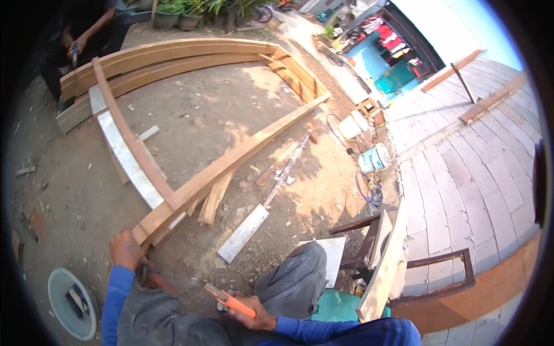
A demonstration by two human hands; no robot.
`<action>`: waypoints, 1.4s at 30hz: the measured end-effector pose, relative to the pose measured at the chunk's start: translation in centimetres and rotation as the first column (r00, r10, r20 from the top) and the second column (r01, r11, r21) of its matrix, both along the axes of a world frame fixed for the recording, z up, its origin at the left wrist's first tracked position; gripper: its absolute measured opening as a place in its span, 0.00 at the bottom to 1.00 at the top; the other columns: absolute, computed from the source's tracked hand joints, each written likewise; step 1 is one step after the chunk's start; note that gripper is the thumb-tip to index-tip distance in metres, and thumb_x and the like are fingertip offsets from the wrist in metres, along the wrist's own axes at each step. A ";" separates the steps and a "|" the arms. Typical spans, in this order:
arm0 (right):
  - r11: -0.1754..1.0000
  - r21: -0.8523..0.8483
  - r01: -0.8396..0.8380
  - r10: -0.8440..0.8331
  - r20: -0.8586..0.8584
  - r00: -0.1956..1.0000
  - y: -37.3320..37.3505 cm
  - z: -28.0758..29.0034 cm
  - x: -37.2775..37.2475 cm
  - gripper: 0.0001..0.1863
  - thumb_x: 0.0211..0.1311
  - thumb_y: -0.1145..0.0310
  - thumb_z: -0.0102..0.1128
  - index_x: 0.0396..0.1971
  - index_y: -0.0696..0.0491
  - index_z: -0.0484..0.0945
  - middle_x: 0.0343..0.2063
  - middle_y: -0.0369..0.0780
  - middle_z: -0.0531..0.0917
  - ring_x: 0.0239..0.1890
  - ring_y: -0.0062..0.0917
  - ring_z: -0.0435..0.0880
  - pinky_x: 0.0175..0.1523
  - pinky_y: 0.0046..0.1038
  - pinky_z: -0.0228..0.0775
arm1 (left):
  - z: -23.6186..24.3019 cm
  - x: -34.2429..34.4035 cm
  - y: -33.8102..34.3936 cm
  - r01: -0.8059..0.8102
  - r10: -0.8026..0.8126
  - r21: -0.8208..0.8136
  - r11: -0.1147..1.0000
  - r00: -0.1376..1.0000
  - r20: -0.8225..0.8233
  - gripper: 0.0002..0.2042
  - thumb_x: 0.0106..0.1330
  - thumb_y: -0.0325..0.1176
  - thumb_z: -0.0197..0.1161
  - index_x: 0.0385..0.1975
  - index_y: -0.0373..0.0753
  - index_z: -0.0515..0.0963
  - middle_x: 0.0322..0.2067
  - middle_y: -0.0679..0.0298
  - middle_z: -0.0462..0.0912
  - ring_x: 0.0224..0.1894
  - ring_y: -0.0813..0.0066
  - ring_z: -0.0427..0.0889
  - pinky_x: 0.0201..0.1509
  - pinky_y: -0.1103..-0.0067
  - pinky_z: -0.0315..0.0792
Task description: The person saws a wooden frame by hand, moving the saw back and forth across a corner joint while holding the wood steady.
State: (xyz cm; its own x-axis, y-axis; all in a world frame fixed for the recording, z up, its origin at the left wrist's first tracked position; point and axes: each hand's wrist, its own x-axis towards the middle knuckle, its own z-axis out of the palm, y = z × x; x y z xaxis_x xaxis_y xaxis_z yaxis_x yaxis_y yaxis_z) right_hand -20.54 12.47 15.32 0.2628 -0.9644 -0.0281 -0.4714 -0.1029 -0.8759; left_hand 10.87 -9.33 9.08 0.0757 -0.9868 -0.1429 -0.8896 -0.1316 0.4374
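Note:
A large wooden frame (228, 161) of planed beams stands on the ground ahead of me. My left hand (126, 249) is closed around the near end of its long beam, at the lower left. Over my lap, my right hand (254, 314) grips an orange-handled tool (238, 304) with a brownish tip pointing up and left; its kind does not show clearly. The tool is apart from the beam. A pale flat strip (127, 151) lies along the frame's left crosspiece.
A co-worker's hand (79, 44) holds a tool by the frame's far left corner. Tools lie in a bucket (55, 300) at lower left. A whitish board (243, 233) and loose wood lie mid-ground. At right are a plank (384, 265), paint pails (374, 158) and a block wall (456, 196).

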 end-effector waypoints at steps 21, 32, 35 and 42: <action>0.999 -0.015 0.052 -0.047 0.249 0.967 -15.5 -9.7 11.9 0.23 0.74 0.58 0.55 0.60 0.57 0.76 0.33 0.49 0.83 0.32 0.34 0.77 0.44 0.38 0.72 | -1.2 0.2 -0.4 0.211 -0.200 -0.022 0.977 0.952 0.231 0.39 0.53 0.73 0.65 0.40 0.35 0.81 0.35 0.47 0.87 0.38 0.46 0.88 0.41 0.55 0.81; 0.996 -0.060 0.070 -0.045 0.343 0.938 -14.9 -8.4 12.6 0.21 0.75 0.57 0.54 0.54 0.60 0.76 0.34 0.47 0.81 0.34 0.29 0.76 0.46 0.36 0.71 | -11.8 2.9 -1.7 0.106 -0.101 -0.178 0.978 0.994 0.041 0.30 0.48 0.43 0.77 0.48 0.32 0.77 0.35 0.42 0.84 0.42 0.38 0.83 0.47 0.55 0.77; 0.993 -0.057 0.101 -0.075 0.352 0.933 -14.3 -8.5 12.3 0.21 0.74 0.56 0.55 0.51 0.61 0.76 0.31 0.45 0.79 0.32 0.27 0.73 0.43 0.35 0.71 | -9.3 1.3 -0.9 0.081 -0.081 -0.179 0.981 0.997 0.005 0.27 0.46 0.43 0.78 0.43 0.33 0.78 0.37 0.42 0.84 0.44 0.39 0.83 0.48 0.54 0.77; 0.988 -0.075 0.133 -0.101 0.328 0.939 -14.9 -8.1 12.6 0.17 0.73 0.58 0.57 0.44 0.59 0.79 0.24 0.48 0.75 0.27 0.26 0.70 0.37 0.36 0.68 | -7.6 1.3 -1.1 0.073 -0.074 -0.089 0.993 0.997 -0.006 0.22 0.48 0.38 0.76 0.41 0.34 0.78 0.37 0.41 0.84 0.44 0.36 0.82 0.48 0.53 0.76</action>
State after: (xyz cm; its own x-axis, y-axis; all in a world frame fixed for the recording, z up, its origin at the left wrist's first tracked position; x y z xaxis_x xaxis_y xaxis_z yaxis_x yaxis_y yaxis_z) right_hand -7.98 -2.45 7.20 0.1278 -0.9829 0.1323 -0.1791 -0.1541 -0.9717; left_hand 12.15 -10.41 1.53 0.0013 -0.9985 -0.0551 -0.8913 -0.0261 0.4527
